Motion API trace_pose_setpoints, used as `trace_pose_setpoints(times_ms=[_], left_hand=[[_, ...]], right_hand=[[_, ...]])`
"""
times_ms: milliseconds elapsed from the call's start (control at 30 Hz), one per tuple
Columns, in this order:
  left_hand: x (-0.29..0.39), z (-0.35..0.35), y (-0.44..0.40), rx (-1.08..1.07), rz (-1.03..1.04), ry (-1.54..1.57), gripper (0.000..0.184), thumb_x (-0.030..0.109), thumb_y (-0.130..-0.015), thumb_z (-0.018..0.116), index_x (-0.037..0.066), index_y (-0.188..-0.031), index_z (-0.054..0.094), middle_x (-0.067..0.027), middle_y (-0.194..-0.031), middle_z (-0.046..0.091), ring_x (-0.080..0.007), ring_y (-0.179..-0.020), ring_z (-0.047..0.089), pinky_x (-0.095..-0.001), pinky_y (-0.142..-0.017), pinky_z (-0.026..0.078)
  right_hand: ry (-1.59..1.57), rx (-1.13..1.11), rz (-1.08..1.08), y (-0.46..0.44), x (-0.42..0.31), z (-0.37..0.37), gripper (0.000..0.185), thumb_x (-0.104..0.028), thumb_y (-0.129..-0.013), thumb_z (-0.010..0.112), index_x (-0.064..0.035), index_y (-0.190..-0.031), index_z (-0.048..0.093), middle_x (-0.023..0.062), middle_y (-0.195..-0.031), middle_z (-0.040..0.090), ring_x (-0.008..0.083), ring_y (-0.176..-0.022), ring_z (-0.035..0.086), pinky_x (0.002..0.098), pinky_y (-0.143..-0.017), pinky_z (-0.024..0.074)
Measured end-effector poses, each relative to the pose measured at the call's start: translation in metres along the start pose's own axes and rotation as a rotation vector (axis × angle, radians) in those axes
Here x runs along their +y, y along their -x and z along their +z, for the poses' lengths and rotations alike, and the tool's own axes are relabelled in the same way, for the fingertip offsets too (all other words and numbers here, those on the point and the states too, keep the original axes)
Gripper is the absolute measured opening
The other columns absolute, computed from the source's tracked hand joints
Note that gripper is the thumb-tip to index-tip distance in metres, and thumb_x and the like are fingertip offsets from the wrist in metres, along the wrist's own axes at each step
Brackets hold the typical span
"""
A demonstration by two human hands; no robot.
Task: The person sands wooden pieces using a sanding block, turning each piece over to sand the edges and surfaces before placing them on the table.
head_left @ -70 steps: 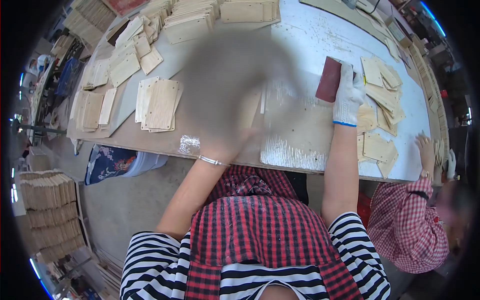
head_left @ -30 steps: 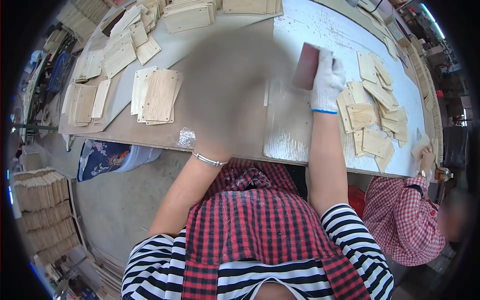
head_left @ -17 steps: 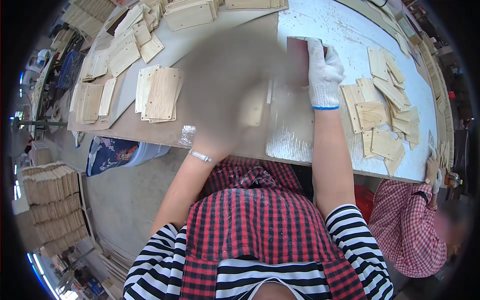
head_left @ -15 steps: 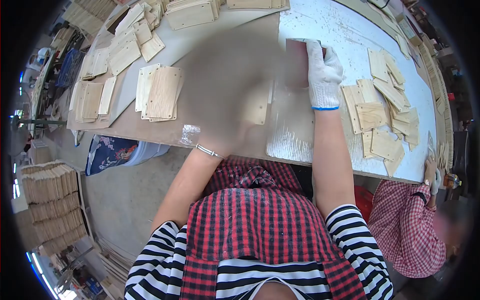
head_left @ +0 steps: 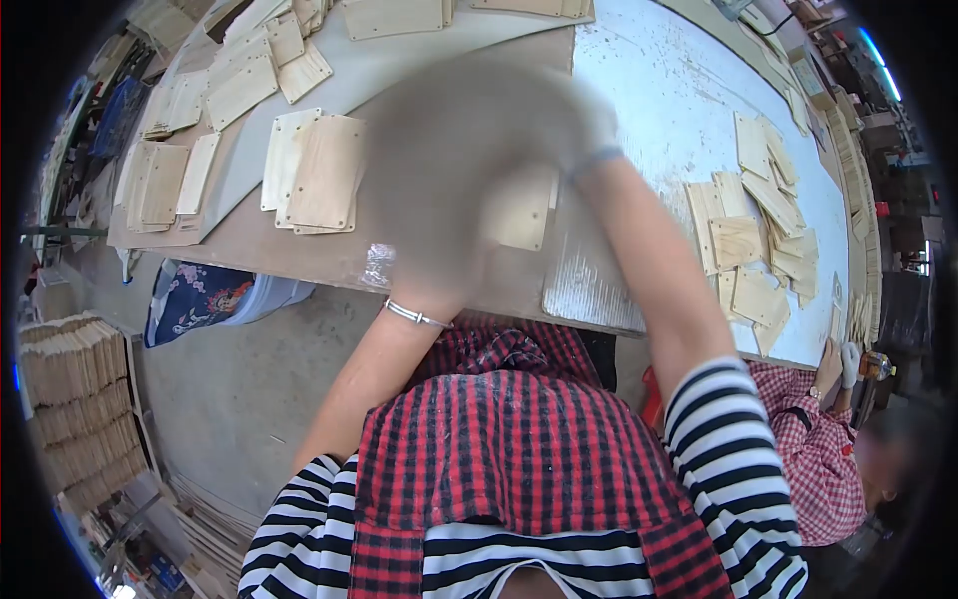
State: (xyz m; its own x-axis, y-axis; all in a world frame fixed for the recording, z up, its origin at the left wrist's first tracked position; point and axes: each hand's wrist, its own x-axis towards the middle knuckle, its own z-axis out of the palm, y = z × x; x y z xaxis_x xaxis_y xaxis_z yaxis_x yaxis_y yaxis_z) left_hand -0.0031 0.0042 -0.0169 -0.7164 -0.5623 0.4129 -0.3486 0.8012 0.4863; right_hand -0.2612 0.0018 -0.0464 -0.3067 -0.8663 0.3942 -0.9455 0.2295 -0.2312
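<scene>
A grey blur covers the middle of the worktable and most of both hands. My left hand point(head_left: 439, 280), bare with a bracelet at the wrist, reaches into it from below; its fingers are hidden. A pale wooden plate point(head_left: 524, 215) with small corner holes shows beside it, partly under the blur. My right hand point(head_left: 597, 125) wears a white glove and enters the blur from the right, above that plate. Its fingers and anything it holds cannot be made out. To the left lies a small stack of wooden plates point(head_left: 324, 175).
Loose wooden plates point(head_left: 738, 242) lie in a heap on the right of the table point(head_left: 659, 110). More plates point(head_left: 239, 90) cover the upper left. Another person point(head_left: 818, 469) in a checked top is at the right end. Bundled wood point(head_left: 80, 399) stands at lower left.
My gloved right hand has moved left into the blur, and the dark red block it held no longer shows. My left hand remains at about the same place. The view has shifted slightly.
</scene>
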Motion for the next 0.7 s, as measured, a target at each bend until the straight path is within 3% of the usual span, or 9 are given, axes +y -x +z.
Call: trace_pose_setpoints(times_ms=[33, 100, 133, 200, 267, 567, 633, 667, 700], left_hand=[[-0.003, 0.002, 0.005, -0.029, -0.008, 0.043, 0.042, 0.019, -0.076, 0.064, 0.0, -0.112, 0.054, -0.0174, -0.11, 0.056, -0.0328, -0.102, 0.052, -0.0423, -0.089, 0.042], [-0.006, -0.005, -0.001, -0.033, -0.007, 0.09, 0.053, 0.02, -0.074, 0.066, -0.001, -0.12, 0.049, -0.0196, -0.119, 0.051, -0.0345, -0.111, 0.048, -0.0437, -0.096, 0.038], [-0.004, -0.01, -0.003, 0.029, 0.015, 0.14, 0.053, 0.02, -0.075, 0.066, -0.001, -0.12, 0.049, -0.0193, -0.117, 0.052, -0.0342, -0.11, 0.049, -0.0426, -0.095, 0.039], [0.001, -0.023, -0.002, 0.083, 0.022, 0.203, 0.052, 0.019, -0.075, 0.066, -0.001, -0.12, 0.049, -0.0189, -0.116, 0.053, -0.0339, -0.108, 0.051, -0.0414, -0.094, 0.04], [0.001, -0.042, 0.0, 0.089, -0.27, 0.521, 0.059, 0.007, -0.085, 0.054, -0.005, -0.136, 0.03, -0.0183, -0.132, 0.044, -0.0257, -0.121, 0.044, -0.0362, -0.102, 0.034], [-0.016, -0.028, -0.005, 0.245, -0.224, 0.4, 0.056, 0.012, -0.088, 0.049, -0.008, -0.136, 0.028, -0.021, -0.136, 0.041, -0.0277, -0.126, 0.04, -0.0352, -0.106, 0.028], [-0.015, -0.022, 0.002, 0.242, -0.257, 0.5, 0.055, 0.013, -0.088, 0.049, -0.009, -0.135, 0.03, -0.021, -0.135, 0.042, -0.0277, -0.125, 0.041, -0.0355, -0.105, 0.029], [-0.015, -0.021, 0.002, 0.264, -0.219, 0.412, 0.054, 0.012, -0.088, 0.049, -0.008, -0.135, 0.032, -0.0219, -0.134, 0.043, -0.0296, -0.124, 0.042, -0.0358, -0.104, 0.031], [-0.014, -0.022, 0.0, 0.287, -0.18, 0.322, 0.052, 0.01, -0.087, 0.048, -0.007, -0.134, 0.033, -0.0228, -0.133, 0.044, -0.0314, -0.123, 0.043, -0.0361, -0.102, 0.033]], right_hand=[[0.003, 0.014, -0.001, -0.014, -0.025, -0.031, 0.037, -0.021, -0.082, 0.056, -0.0073, -0.116, 0.057, 0.0121, -0.12, 0.057, 0.0267, -0.114, 0.051, 0.0357, -0.103, 0.0342], [0.269, -0.656, 0.366, -0.056, -0.097, -0.116, 0.042, -0.017, -0.081, 0.055, -0.0078, -0.122, 0.052, 0.011, -0.121, 0.056, 0.0262, -0.113, 0.051, 0.0355, -0.1, 0.0374], [0.285, -0.661, 0.361, -0.042, -0.083, -0.105, 0.042, -0.017, -0.081, 0.055, -0.0078, -0.122, 0.052, 0.011, -0.121, 0.056, 0.0262, -0.113, 0.051, 0.0355, -0.1, 0.0374], [-0.241, -0.016, -0.149, 0.004, -0.035, -0.067, 0.043, -0.015, -0.077, 0.058, -0.0066, -0.12, 0.054, 0.0124, -0.119, 0.057, 0.0279, -0.109, 0.054, 0.0365, -0.093, 0.0434], [-0.37, 0.1, -0.27, 0.03, -0.112, -0.102, 0.045, -0.012, -0.075, 0.062, -0.0035, -0.119, 0.054, 0.0146, -0.116, 0.057, 0.027, -0.103, 0.057, 0.0377, -0.086, 0.0481], [0.124, -0.368, 0.089, -0.051, -0.074, -0.095, 0.05, -0.009, -0.074, 0.062, -0.0006, -0.122, 0.049, 0.0156, -0.11, 0.06, 0.0236, -0.099, 0.059, 0.0377, -0.083, 0.0494], [-0.95, -0.066, 0.115, 0.002, -0.033, -0.041, 0.047, -0.011, -0.074, 0.062, 0.0008, -0.119, 0.051, 0.0165, -0.099, 0.063, 0.0233, -0.094, 0.061, 0.0374, -0.082, 0.0495], [-0.952, -0.071, 0.127, 0.015, -0.055, -0.054, 0.047, -0.011, -0.074, 0.062, 0.0008, -0.119, 0.051, 0.0165, -0.099, 0.063, 0.0233, -0.094, 0.061, 0.0374, -0.082, 0.0495], [-0.39, -0.228, -0.071, 0.032, -0.097, -0.08, 0.039, -0.011, -0.074, 0.06, -0.0004, -0.111, 0.056, 0.0157, -0.091, 0.064, 0.0245, -0.088, 0.062, 0.0371, -0.079, 0.0499]])
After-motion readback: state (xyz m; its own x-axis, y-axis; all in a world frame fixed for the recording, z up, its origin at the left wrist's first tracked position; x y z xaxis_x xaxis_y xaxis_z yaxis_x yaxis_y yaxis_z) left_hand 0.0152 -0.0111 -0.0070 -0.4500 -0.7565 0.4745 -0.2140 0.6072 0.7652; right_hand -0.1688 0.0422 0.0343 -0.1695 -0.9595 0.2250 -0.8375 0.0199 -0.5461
